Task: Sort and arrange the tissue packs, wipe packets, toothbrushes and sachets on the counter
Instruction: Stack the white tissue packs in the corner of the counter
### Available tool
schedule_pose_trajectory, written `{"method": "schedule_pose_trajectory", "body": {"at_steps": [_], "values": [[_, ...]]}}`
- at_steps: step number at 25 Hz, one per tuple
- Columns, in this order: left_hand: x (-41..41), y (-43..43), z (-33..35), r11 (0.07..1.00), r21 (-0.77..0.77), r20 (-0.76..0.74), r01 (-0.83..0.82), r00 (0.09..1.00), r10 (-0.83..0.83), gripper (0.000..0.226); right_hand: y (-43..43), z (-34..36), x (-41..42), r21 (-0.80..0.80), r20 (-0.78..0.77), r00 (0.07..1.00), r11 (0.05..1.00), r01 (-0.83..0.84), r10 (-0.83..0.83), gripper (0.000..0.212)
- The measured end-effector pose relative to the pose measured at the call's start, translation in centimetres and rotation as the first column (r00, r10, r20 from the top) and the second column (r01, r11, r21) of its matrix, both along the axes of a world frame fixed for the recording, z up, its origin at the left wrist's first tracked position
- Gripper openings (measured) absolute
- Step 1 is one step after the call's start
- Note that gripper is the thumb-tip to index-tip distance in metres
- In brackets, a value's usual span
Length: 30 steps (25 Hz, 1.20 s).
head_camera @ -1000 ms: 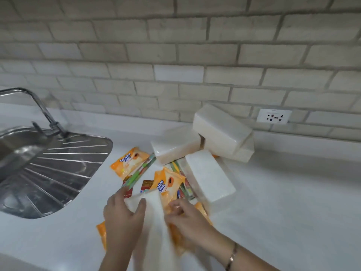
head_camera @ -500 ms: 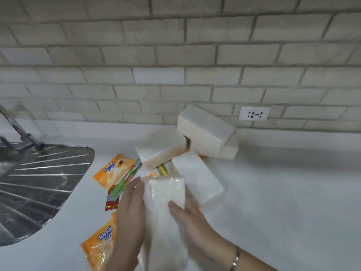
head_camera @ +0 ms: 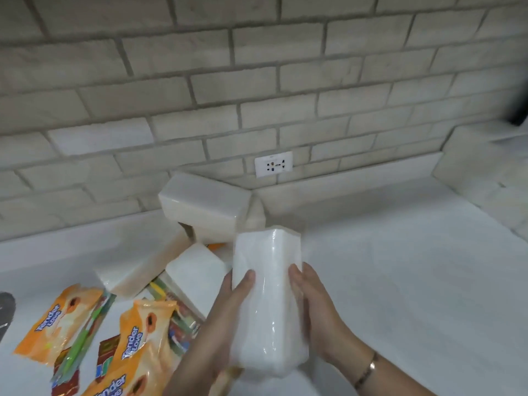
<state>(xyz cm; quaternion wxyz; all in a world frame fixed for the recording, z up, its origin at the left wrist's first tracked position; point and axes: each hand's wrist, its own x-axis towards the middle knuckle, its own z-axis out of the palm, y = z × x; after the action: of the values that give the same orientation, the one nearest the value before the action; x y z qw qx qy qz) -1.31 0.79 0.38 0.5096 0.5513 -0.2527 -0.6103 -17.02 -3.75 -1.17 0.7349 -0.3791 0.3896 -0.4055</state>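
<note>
I hold one tissue pack (head_camera: 268, 295) above the tabletop (head_camera: 400, 281), left hand (head_camera: 225, 315) gripping its left side, right hand (head_camera: 317, 310) its right. Its long axis points away from me toward the wall; the heaped packs (head_camera: 200, 201) lie just left.

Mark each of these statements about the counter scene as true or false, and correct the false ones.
1. The left hand and the right hand both grip one white tissue pack. True.
2. A plug sits in the socket on the wall. False: the wall socket has nothing plugged into it.
3. The orange wipe packets lie on the counter to the left of the tissue pack. True.
4. A bracelet is worn on the left wrist. False: the bracelet is on the right wrist.
</note>
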Motion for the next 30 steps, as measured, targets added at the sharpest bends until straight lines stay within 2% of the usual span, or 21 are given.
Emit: {"method": "schedule_pose_trajectory", "body": {"at_steps": [4, 7, 11, 14, 18, 25, 30], "values": [[-4.7, -3.9, -1.3, 0.996, 0.003, 0.034, 0.091, 0.995, -0.091, 0.045, -1.3, -0.4, -4.8, -0.220, -0.236, 0.968, 0.975, 0.028, -0.081, 0.080], [-8.9, -6.3, -1.5, 0.983, -0.032, 0.134, 0.179, 0.976, -0.173, 0.049, -2.9, -1.3, -8.4, -0.210, -0.341, 0.926, 0.973, 0.095, -0.164, 0.101], [-14.5, -8.4, -1.0, 0.964, -0.134, 0.296, 0.231, 0.937, -0.184, 0.048, -4.1, -1.2, -13.6, -0.108, -0.262, 0.921, 0.957, 0.269, -0.289, 0.065], [-18.7, -10.6, -0.4, 0.912, -0.144, 0.356, 0.383, 0.880, -0.314, 0.047, -5.6, -2.2, -17.9, -0.029, -0.192, 0.891, 0.910, 0.413, -0.411, 0.080], [-23.6, -14.4, 0.1, 0.889, -0.139, 0.347, 0.437, 0.862, -0.370, 0.046, -8.4, -2.3, -23.1, 0.007, -0.172, 0.847, 0.859, 0.512, -0.503, 0.108], [-34.2, -20.6, 0.5, 0.860, -0.119, 0.354, 0.497, 0.830, -0.431, 0.054, -12.9, -1.9, -33.4, -0.014, -0.105, 0.768, 0.773, 0.634, -0.631, 0.118], [-43.5, -24.0, 1.0, 0.804, -0.072, 0.326, 0.591, 0.775, -0.541, 0.042, -15.7, -1.3, -43.1, -0.101, -0.066, 0.650, 0.653, 0.751, -0.757, 0.096]]}}
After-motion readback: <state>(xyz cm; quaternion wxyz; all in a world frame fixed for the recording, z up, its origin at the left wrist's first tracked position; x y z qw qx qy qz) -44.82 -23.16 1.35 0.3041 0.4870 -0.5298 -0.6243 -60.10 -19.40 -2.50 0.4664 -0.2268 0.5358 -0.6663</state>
